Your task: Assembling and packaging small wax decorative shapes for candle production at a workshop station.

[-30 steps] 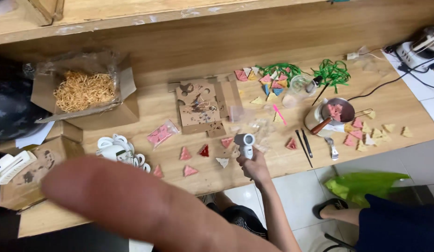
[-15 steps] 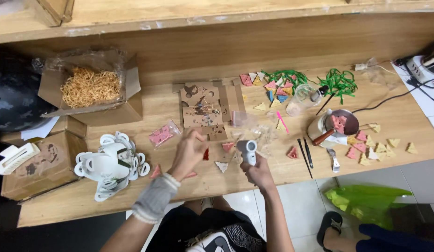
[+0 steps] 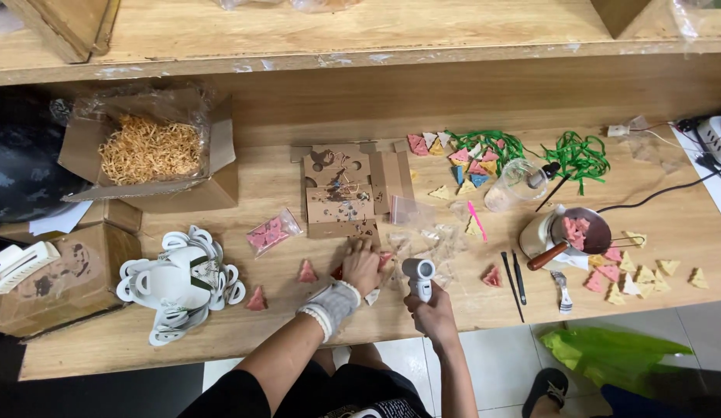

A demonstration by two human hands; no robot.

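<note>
Fingers of the left hand (image 3: 362, 265) press down on small triangular pieces (image 3: 384, 258) near the front edge of the worktop (image 3: 283, 186), just below the brown cardboard sheet (image 3: 341, 193). Whether they pinch one I cannot tell. The right hand (image 3: 432, 310), just beside and nearer the front edge, is clenched around a white handheld tool (image 3: 418, 277), its long axis upright, head pointing toward the pieces. The left wrist, in a grey wrap, angles inward.

A box of straw (image 3: 150, 149) sits on the counter (image 3: 298, 325). White cutouts (image 3: 181, 282) lie in a pile. Green strings (image 3: 579, 155) lie near a pan (image 3: 579, 232).
</note>
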